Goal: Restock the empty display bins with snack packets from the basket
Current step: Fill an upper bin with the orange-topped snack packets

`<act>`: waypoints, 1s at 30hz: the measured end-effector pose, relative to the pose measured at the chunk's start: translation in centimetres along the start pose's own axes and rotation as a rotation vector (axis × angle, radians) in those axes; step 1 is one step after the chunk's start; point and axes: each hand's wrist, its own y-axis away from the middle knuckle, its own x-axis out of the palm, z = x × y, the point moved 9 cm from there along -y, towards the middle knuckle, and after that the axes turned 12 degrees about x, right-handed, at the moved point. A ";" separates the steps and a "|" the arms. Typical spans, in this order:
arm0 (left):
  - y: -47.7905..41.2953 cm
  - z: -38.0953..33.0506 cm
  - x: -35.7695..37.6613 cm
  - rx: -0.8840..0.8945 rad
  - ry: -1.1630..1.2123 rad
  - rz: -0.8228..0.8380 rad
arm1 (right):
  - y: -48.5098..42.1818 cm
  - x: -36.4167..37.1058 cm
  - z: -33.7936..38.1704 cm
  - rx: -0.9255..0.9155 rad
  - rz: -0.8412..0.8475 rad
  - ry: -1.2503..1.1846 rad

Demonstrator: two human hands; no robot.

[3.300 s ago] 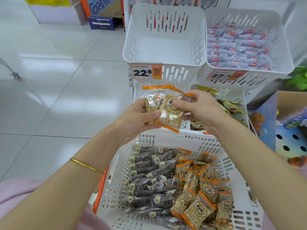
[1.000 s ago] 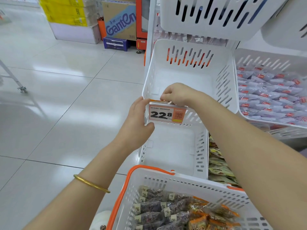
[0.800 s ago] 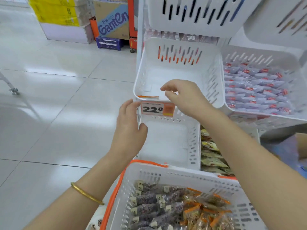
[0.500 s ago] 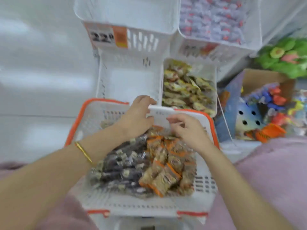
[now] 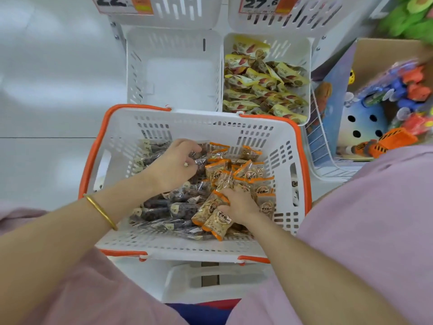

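A white basket with orange rim [image 5: 302, 160] sits in front of me, full of snack packets. Dark clear-wrapped packets [image 5: 161, 207] lie on its left side, orange-edged nut packets [image 5: 262, 184] on its right. My left hand [image 5: 175, 165] reaches into the far middle, its fingers curled and pinching a dark packet. My right hand [image 5: 236, 202] is buried among the orange-edged packets, its fingers closed on some of them. Behind the basket stands an empty white display bin [image 5: 133, 73].
Right of the empty bin, another bin [image 5: 307, 55] holds yellow packets. Two upper bins show price tags 22.8 [image 5: 121, 3] and 27.6 [image 5: 264, 4]. A cardboard box of toys [image 5: 384, 109] stands at the right. Pale tiled floor [image 5: 46, 90] lies left.
Both hands left the 22.8 bin's front edge and dropped into the basket. My view swung down from the upper bins; the hands now dig among the packets.
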 end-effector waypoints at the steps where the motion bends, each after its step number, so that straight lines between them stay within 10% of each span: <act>1: -0.1 0.0 -0.1 0.002 0.010 -0.008 | 0.1 -0.2 0.2 -0.020 -0.031 -0.004; 19: -0.5 -2.3 -1.5 0.122 0.246 0.114 | 9.5 -18.8 7.5 -0.353 -0.143 -0.495; 30: -0.5 -1.9 -3.1 -0.080 0.837 0.018 | 12.1 -23.1 7.8 -0.494 -0.357 -0.800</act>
